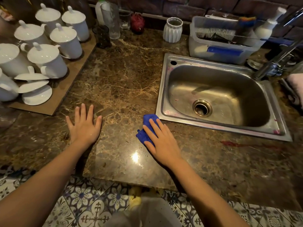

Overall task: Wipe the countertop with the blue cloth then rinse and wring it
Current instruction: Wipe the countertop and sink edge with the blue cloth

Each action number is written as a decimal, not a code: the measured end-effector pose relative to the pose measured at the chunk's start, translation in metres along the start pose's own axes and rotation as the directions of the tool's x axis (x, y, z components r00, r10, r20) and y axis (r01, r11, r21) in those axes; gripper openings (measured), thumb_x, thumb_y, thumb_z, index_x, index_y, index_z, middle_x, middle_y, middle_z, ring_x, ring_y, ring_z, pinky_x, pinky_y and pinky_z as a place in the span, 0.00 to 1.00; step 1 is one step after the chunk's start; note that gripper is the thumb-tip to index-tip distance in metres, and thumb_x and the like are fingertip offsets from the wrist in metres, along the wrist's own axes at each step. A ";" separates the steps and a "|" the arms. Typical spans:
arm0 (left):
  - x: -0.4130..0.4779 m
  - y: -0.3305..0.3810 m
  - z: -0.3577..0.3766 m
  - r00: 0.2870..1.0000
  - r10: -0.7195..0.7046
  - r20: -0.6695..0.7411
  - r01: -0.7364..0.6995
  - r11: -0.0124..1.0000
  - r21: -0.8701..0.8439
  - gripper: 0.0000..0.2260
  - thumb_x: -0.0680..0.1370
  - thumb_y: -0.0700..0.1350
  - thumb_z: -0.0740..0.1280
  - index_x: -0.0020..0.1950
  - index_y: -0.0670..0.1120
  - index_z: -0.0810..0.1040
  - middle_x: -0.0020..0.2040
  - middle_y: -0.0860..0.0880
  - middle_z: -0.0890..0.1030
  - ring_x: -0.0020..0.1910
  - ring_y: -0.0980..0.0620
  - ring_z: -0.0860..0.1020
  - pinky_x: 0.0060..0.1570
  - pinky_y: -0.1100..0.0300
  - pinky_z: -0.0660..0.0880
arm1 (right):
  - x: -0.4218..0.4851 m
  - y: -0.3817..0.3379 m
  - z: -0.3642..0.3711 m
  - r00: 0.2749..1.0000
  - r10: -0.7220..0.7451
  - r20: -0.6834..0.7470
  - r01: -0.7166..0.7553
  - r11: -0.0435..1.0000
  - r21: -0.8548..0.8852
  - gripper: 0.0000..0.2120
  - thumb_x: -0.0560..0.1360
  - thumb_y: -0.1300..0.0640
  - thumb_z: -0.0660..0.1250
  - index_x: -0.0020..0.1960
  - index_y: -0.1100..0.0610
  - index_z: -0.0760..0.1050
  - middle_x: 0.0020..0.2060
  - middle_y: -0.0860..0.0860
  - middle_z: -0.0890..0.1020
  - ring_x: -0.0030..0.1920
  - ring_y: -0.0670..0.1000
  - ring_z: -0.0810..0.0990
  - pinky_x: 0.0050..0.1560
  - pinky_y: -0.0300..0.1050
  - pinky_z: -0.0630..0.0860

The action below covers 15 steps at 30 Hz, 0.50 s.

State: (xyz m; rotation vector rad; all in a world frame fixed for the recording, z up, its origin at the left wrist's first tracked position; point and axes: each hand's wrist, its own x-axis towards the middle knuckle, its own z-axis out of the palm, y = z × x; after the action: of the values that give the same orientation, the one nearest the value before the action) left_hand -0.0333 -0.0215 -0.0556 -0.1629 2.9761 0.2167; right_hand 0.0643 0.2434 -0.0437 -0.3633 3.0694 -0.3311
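A small blue cloth (146, 128) lies on the brown marble countertop (121, 82), close to the near left corner of the steel sink (165, 89). My right hand (161, 141) presses flat on the cloth with straight fingers and covers its right part. My left hand (84, 126) rests flat on the bare countertop to the left, fingers spread, holding nothing. A red smear (232, 143) marks the counter in front of the sink. The tap (278, 63) stands at the sink's far right corner.
Several white lidded cups (47, 59) stand on a wooden board (65, 89) at the left. At the back are glasses (111, 20), a white ribbed vase (173, 30) and a plastic tub (218, 49) with brushes. Patterned floor tiles (91, 207) show below the counter edge.
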 end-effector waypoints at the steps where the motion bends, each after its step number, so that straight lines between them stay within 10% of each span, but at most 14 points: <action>1: 0.000 0.000 0.000 1.000 -0.001 0.002 0.001 1.000 0.002 0.28 0.79 0.62 0.43 0.77 0.53 0.48 0.78 0.49 0.46 0.76 0.49 0.42 0.71 0.40 0.39 | -0.001 0.000 0.004 1.000 0.008 -0.020 -0.008 1.000 0.000 0.25 0.78 0.43 0.53 0.72 0.52 0.64 0.72 0.54 0.65 0.74 0.57 0.60 0.70 0.58 0.63; 15: -0.020 0.040 -0.003 0.994 0.109 0.018 -0.109 0.994 -0.006 0.26 0.81 0.57 0.44 0.77 0.51 0.46 0.78 0.48 0.42 0.76 0.49 0.39 0.72 0.44 0.36 | -0.037 0.024 0.002 0.905 0.397 -0.154 -0.392 0.918 0.062 0.23 0.77 0.50 0.52 0.69 0.57 0.69 0.70 0.54 0.68 0.72 0.57 0.64 0.70 0.54 0.62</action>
State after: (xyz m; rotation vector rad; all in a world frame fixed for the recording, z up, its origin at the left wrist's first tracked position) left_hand -0.0191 0.0188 -0.0437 0.0015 2.9690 0.2372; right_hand 0.0950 0.2745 -0.0509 0.3055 3.1849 -0.4020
